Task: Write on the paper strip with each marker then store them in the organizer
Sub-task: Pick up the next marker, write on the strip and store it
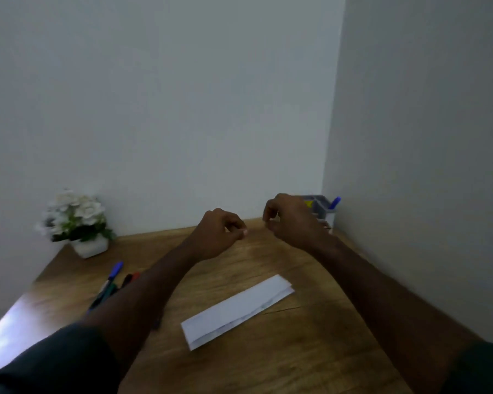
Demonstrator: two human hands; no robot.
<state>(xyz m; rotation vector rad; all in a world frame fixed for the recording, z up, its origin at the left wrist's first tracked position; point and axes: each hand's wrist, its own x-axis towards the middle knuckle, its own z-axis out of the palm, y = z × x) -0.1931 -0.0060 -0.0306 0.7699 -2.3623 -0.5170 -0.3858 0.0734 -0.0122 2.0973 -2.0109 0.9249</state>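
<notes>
A folded white paper strip [236,311] lies slanted on the wooden desk [268,365]. Several markers [113,281], one with a blue cap, lie at the left, partly hidden by my left forearm. A grey organizer [323,207] stands in the far right corner with a blue-capped marker [334,202] upright in it. My left hand [221,230] hovers above the far middle of the desk, fingers loosely curled, nothing visible in it. My right hand [291,218] hovers just in front of the organizer, fingers curled and apparently holding nothing. The frame is blurred.
A white pot of white flowers [79,223] stands at the far left against the wall. Walls close the desk at the back and right. The desk's left edge runs diagonally beside the markers.
</notes>
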